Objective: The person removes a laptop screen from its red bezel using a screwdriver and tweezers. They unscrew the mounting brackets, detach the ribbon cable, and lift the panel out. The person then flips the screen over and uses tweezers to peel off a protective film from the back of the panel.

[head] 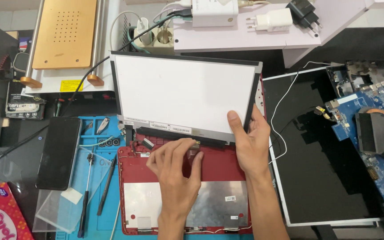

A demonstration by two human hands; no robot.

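Holding screen panel (185, 91), long axis left-right | right hand (250, 142) clamped on its corner | left hand (176, 166) fingers pinching cable connector (195, 145)

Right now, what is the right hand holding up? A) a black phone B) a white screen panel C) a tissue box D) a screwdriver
B: the right hand grips the lower right edge of the white screen panel, tilted above the red laptop.

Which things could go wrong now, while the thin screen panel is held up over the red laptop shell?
1. The right hand props the thin white-backed screen panel by one lower corner only; it might slip or flex.
2. The left hand pinches at the small cable connector on the panel's lower edge; a pull could perhaps tear it.
3. The loose white wire beside the right hand could snag.
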